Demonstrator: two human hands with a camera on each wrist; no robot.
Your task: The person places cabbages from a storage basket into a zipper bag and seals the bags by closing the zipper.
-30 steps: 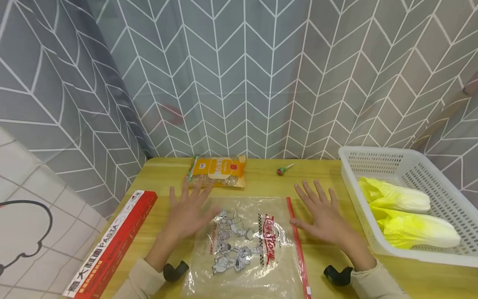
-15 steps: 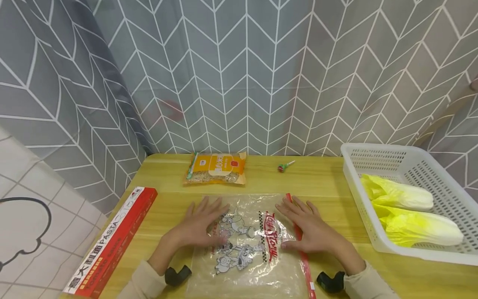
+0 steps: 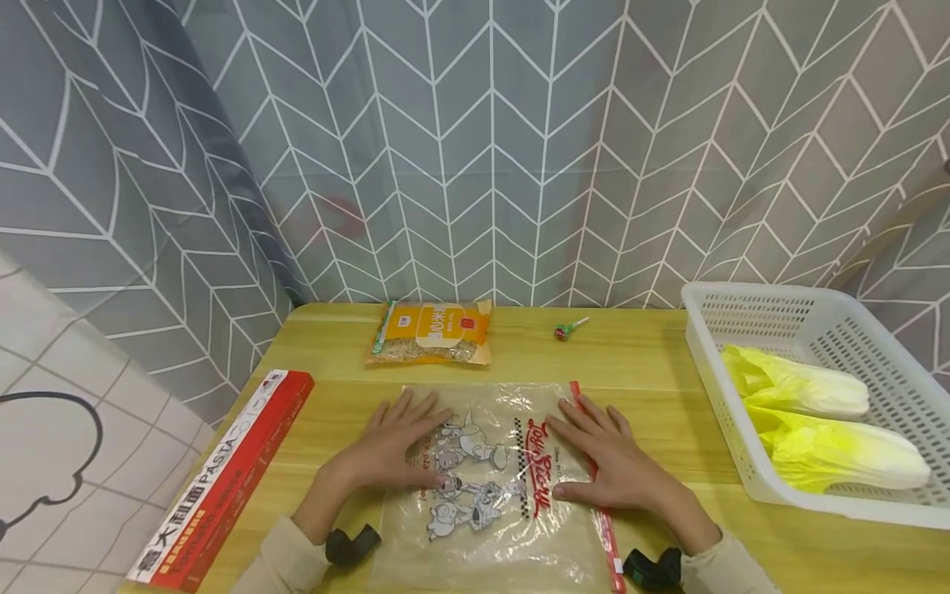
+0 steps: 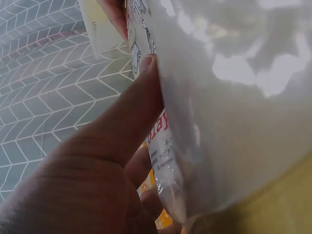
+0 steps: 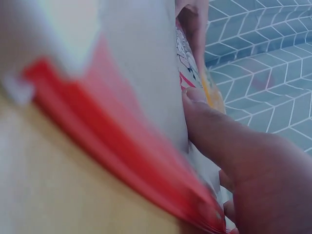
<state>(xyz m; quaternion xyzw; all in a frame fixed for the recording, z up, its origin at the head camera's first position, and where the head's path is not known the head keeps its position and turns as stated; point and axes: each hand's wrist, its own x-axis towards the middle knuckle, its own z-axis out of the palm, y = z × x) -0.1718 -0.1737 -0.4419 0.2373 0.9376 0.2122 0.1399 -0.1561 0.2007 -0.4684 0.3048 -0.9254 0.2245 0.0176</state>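
A clear plastic zip bag (image 3: 512, 544) with cartoon figures and red lettering lies flat on the wooden table, its red zip edge (image 5: 117, 156) on the right. My left hand (image 3: 393, 450) rests on the bag's left part, fingers spread and straight. On the right part, my right hand (image 3: 612, 462) lies with spread fingers, over part of the red edge. In the left wrist view the thumb (image 4: 131, 112) touches the film; the right wrist view shows the other thumb (image 5: 214, 122) against it too. Neither hand is curled round anything.
An orange grain packet (image 3: 430, 332) and a lollipop (image 3: 564, 332) lie toward the back. A red pasta box (image 3: 230, 478) is along the left edge. At the right, a white basket (image 3: 716, 412) holds two yellow-white cabbage heads (image 3: 846, 450). A patterned curtain (image 3: 505, 148) hangs behind.
Both hands have come down and inward, from held over the bag's sides to resting on it. In the last half second they have barely moved.
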